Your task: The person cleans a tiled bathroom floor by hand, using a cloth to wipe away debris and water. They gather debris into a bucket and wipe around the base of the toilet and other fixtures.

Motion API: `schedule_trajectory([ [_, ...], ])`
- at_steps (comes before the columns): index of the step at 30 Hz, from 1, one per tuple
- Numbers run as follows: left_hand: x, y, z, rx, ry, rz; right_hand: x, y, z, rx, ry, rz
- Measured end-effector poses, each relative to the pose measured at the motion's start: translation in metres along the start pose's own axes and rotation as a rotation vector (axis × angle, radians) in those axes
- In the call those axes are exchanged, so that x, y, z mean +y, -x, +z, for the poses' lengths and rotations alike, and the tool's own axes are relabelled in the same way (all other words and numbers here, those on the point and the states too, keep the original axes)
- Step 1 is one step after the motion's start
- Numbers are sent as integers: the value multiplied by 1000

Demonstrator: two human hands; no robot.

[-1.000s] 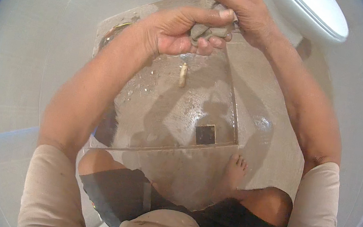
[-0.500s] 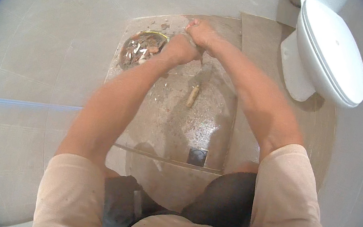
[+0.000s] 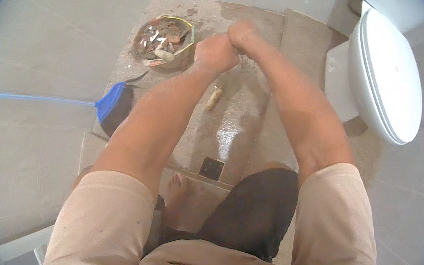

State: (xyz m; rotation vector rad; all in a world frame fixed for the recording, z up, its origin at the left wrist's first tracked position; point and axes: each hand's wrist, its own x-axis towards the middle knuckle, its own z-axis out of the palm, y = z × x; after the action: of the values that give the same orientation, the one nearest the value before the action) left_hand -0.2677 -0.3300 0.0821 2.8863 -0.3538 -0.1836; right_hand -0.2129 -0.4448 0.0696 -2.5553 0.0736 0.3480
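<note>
Both my arms reach forward over the wet brown tiled floor. My left hand is closed in a fist, its knuckles up. Just beyond it and touching it, my right hand is closed too. Whatever the two hands grip between them is hidden by the fingers. To the left of my left hand stands a round bucket with a yellow-green rim edge, filled with broken rubble. Nearer to me, a short tan piece like a wooden handle lies on the floor below my hands.
A blue broom with dark bristles is at the left, its long handle along the grey wall tiles. A square floor drain lies near my bare foot. The white toilet, lid down, stands at the right.
The view has shifted, so the bucket shows more fully and the broom head has come into sight. My hands stay together, both closed, over the same stretch of floor.
</note>
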Motion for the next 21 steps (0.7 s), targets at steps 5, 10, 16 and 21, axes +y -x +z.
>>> schedule_trajectory([
  [5, -17, -1, 7, -79, -15, 44, -6, -3, 17, -76, 546, -111],
  [10, -9, -21, 1, -97, 143, 118, 13, -23, 1, -67, 496, -7],
  [16, -64, -31, 33, -284, 891, 9, -36, 43, -29, 36, -631, 281],
  [21, -37, -14, 54, -780, 1220, -302, 93, 67, 55, 493, -575, 497],
])
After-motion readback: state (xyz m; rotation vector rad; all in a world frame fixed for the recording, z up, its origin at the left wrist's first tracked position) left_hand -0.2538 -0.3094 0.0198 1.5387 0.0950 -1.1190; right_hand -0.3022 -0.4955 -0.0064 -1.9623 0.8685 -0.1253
